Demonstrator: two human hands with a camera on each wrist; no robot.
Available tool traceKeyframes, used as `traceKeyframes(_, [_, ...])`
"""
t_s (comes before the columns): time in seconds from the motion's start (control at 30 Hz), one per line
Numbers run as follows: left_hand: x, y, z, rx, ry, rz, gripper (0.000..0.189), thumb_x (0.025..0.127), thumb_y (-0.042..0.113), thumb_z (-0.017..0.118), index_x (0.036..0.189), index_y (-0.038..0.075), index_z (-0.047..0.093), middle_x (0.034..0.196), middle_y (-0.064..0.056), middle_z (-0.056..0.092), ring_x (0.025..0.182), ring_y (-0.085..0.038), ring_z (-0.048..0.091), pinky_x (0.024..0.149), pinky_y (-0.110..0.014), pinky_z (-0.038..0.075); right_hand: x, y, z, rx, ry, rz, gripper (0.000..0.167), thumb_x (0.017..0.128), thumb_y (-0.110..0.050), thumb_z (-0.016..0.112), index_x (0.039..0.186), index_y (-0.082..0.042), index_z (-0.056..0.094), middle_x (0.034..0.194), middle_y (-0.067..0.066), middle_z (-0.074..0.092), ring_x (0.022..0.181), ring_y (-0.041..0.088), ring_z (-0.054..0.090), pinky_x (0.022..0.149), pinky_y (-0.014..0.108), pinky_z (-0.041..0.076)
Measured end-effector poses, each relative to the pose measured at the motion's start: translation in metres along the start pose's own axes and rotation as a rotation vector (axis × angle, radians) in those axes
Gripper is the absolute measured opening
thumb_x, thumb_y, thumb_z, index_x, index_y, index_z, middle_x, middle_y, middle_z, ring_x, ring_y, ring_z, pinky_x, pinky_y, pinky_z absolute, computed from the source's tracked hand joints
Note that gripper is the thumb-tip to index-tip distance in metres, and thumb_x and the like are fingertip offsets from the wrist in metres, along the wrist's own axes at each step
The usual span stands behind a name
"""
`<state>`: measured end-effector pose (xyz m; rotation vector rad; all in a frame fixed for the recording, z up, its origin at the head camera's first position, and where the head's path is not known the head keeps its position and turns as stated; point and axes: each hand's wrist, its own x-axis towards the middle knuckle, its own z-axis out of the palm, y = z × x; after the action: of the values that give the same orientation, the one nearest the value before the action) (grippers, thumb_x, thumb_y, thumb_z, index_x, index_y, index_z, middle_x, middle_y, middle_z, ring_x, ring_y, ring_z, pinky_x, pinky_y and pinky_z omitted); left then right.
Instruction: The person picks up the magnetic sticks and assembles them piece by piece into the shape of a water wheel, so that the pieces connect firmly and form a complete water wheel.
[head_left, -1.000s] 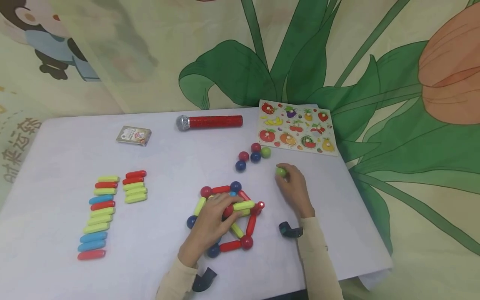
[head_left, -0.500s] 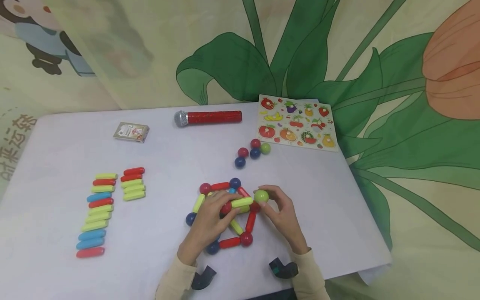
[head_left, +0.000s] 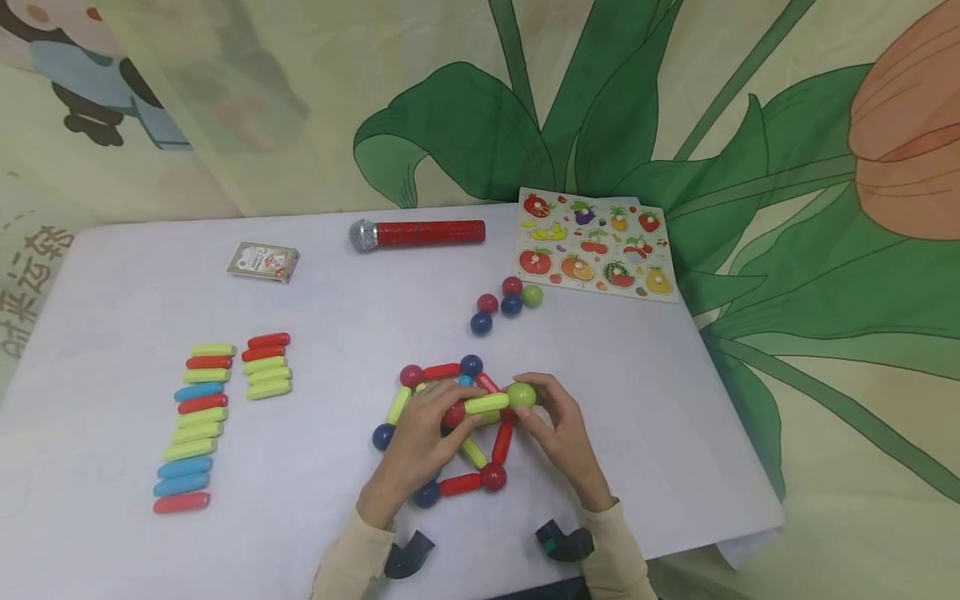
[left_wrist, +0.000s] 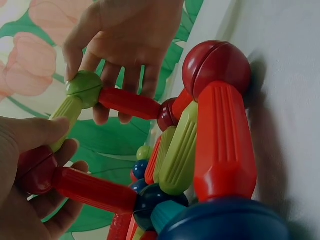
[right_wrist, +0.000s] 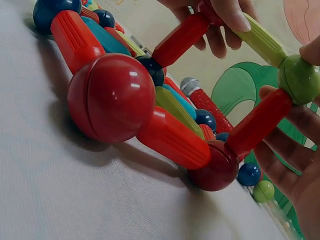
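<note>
One yellow-green rod (head_left: 486,403) bridges a raised red ball (head_left: 453,414) and a green ball (head_left: 522,395) above a low ball-and-rod ring (head_left: 459,485) on the white-covered counter (head_left: 675,467). At the rod's nine o'clock, the left hand (head_left: 423,429) has its grip clamped on the raised red ball, thumb lying over the rod's end. At three o'clock, the right hand (head_left: 558,433) pinches the green ball. Two red rods (right_wrist: 260,122) lead up from the ring to these balls, so both ends are probably held to keep the frame from toppling. Spare rods (head_left: 198,431) lie at nine o'clock from the ring in two columns, perhaps for easy picking; loose balls (head_left: 512,305) cluster at one o'clock, likely kept within reach. The left hand hides the ring's middle, so I can't tell how its inner rods join.
</note>
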<state>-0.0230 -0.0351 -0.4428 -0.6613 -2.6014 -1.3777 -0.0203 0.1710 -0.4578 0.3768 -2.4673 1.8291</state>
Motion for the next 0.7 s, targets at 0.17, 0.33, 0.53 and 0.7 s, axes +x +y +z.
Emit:
traceKeyframes(0.17, [0.001, 0.001, -0.002, -0.006, -0.02, -0.013, 0.04, 0.077, 0.016, 0.081, 0.115, 0.012, 0.066, 0.11, 0.002, 0.067, 0.105, -0.014, 0.06, 0.091, -0.039, 0.052, 0.0, -0.01, -0.001, -0.002, -0.008, -0.022, 0.035, 0.087, 0.007, 0.057, 0.122, 0.011, 0.051, 0.114, 0.024, 0.061, 0.109, 0.015, 0.059, 0.099, 0.057, 0.042])
traceKeyframes(0.33, [-0.005, -0.01, -0.019, -0.036, 0.015, -0.065, 0.037, 0.085, 0.019, 0.074, 0.119, 0.012, 0.064, 0.115, 0.0, 0.063, 0.108, -0.015, 0.058, 0.09, -0.038, 0.053, -0.005, 0.013, -0.005, -0.035, -0.007, 0.013, 0.039, 0.091, -0.004, 0.059, 0.129, 0.0, 0.051, 0.121, 0.012, 0.062, 0.112, 0.021, 0.059, 0.098, 0.052, 0.044])
traceKeyframes(0.53, [-0.029, -0.056, -0.07, 0.106, 0.237, -0.239, 0.029, 0.092, 0.009, 0.063, 0.121, 0.007, 0.061, 0.117, -0.008, 0.062, 0.115, -0.024, 0.056, 0.096, -0.048, 0.046, -0.017, 0.032, -0.015, -0.101, -0.032, 0.081, 0.041, 0.091, -0.012, 0.063, 0.13, -0.014, 0.054, 0.125, 0.001, 0.06, 0.109, 0.019, 0.059, 0.09, 0.041, 0.051])
traceKeyframes(0.7, [-0.054, -0.091, -0.109, 0.309, 0.342, -0.478, 0.034, 0.092, 0.011, 0.063, 0.126, 0.005, 0.057, 0.124, -0.016, 0.057, 0.121, -0.034, 0.049, 0.099, -0.056, 0.041, -0.022, 0.029, -0.012, -0.24, 0.001, 0.187, 0.033, 0.089, -0.012, 0.067, 0.12, -0.012, 0.059, 0.099, 0.0, 0.065, 0.087, 0.014, 0.059, 0.071, 0.023, 0.051])
